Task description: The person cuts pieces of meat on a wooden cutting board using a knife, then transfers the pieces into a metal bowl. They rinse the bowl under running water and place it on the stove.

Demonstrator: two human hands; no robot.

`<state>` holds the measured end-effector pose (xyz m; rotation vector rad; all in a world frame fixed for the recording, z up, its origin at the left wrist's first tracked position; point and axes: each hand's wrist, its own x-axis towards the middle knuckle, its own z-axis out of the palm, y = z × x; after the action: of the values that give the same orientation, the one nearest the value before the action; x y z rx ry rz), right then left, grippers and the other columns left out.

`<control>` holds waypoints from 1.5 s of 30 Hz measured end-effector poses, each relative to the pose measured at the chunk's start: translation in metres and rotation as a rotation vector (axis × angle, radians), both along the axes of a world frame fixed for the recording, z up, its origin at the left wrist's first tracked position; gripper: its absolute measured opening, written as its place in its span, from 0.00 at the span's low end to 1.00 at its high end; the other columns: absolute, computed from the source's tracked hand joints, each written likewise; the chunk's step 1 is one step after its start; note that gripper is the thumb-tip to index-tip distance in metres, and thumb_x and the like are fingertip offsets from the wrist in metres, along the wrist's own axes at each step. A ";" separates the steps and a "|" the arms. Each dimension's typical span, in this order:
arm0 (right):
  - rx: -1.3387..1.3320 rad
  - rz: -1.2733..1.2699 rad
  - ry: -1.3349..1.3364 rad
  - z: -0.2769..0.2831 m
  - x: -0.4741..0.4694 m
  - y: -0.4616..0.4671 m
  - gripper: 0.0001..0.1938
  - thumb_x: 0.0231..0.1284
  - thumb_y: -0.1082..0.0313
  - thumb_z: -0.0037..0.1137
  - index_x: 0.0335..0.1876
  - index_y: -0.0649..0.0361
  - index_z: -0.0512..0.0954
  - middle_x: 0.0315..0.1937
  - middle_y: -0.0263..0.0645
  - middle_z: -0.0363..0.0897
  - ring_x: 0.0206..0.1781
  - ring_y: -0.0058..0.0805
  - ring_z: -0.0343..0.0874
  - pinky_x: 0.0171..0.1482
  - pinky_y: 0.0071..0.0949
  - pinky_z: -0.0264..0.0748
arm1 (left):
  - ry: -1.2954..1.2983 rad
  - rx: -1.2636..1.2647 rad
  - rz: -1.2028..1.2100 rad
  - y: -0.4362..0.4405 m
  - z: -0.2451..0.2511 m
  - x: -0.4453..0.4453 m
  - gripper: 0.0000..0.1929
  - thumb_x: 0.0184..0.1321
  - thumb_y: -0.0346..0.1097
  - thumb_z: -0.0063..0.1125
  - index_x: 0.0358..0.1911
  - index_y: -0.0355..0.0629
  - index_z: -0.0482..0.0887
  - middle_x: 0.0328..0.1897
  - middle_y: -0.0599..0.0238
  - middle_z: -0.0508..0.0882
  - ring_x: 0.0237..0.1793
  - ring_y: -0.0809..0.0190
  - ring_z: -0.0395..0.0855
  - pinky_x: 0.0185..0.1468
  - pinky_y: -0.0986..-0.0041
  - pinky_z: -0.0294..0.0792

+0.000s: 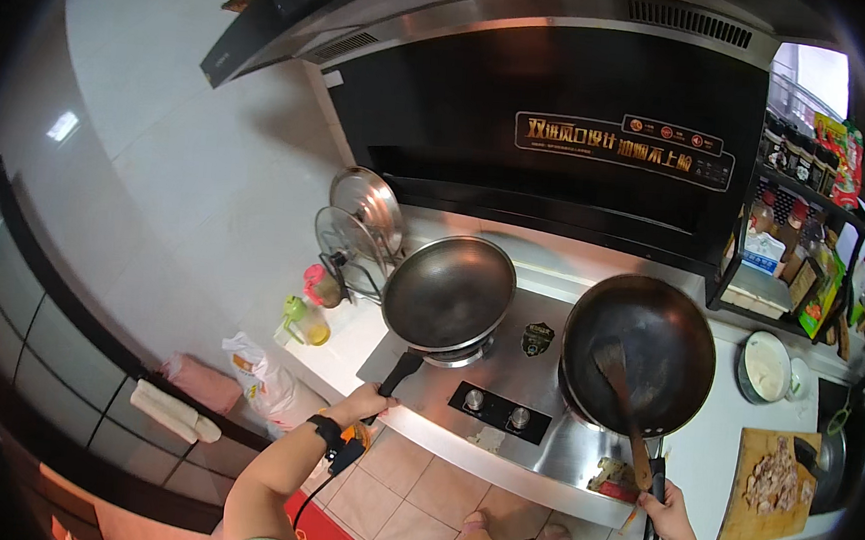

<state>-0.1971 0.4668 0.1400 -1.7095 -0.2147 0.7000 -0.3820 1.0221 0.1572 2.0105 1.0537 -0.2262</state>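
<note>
My left hand (367,404) grips the black handle of a frying pan (449,294) over the left burner (459,356) of a steel gas hob. This pan looks empty, and the front of the burner shows below its rim. With my right hand (667,512) I hold the black handle of a dark wok (661,339) at the hob's right side. A wooden spatula (624,407) rests in the wok, its blade on the inner surface and its handle end close to my right fingers. Whether those fingers also touch the spatula I cannot tell.
Right of the hob are a bowl (764,365) and a cutting board (732,509) with chopped food and a knife. A seasoning rack (784,295) stands behind them. Pot lids (365,205) and an oil jug (308,325) are at left. The range hood (491,71) overhangs the back.
</note>
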 end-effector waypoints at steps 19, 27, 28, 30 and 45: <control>-0.001 0.056 -0.197 0.002 -0.057 0.210 0.12 0.57 0.64 0.60 0.39 0.64 0.74 0.27 0.29 0.73 0.31 0.19 0.69 0.35 0.24 0.70 | -0.447 0.214 0.335 -0.018 0.055 -0.141 0.05 0.53 0.31 0.62 0.26 0.38 0.81 0.14 0.73 0.75 0.14 0.75 0.70 0.19 0.79 0.62; 0.110 0.133 -0.257 -0.030 -0.056 0.380 0.17 0.53 0.56 0.59 0.36 0.65 0.77 0.26 0.45 0.78 0.31 0.33 0.78 0.37 0.33 0.72 | -0.432 0.360 0.384 -0.011 0.103 -0.178 0.12 0.53 0.30 0.63 0.17 0.37 0.76 0.10 0.71 0.72 0.13 0.75 0.68 0.18 0.77 0.59; 0.044 0.146 -0.225 -0.031 -0.057 0.392 0.18 0.52 0.54 0.58 0.36 0.64 0.76 0.26 0.49 0.78 0.33 0.42 0.80 0.38 0.37 0.73 | -0.433 0.342 0.386 -0.012 0.106 -0.180 0.11 0.53 0.30 0.62 0.18 0.37 0.75 0.11 0.73 0.72 0.12 0.75 0.66 0.17 0.77 0.57; 0.007 0.192 -0.235 -0.034 -0.059 0.407 0.15 0.55 0.57 0.58 0.36 0.64 0.75 0.25 0.39 0.76 0.31 0.29 0.76 0.36 0.30 0.71 | -0.435 0.300 0.393 -0.015 0.110 -0.180 0.11 0.54 0.29 0.62 0.18 0.38 0.75 0.11 0.74 0.71 0.12 0.75 0.65 0.17 0.78 0.55; -0.236 0.135 -0.319 -0.054 -0.096 0.436 0.25 0.55 0.42 0.48 0.36 0.60 0.78 0.30 0.50 0.82 0.38 0.47 0.83 0.42 0.41 0.77 | -0.248 0.283 0.175 -0.054 0.139 -0.108 0.12 0.51 0.42 0.65 0.26 0.40 0.83 0.17 0.66 0.80 0.19 0.65 0.74 0.27 0.69 0.65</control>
<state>-0.2936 0.9024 0.0864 -2.0451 -0.4894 0.5636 -0.4898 0.9679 0.2965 2.1115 1.1418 0.2730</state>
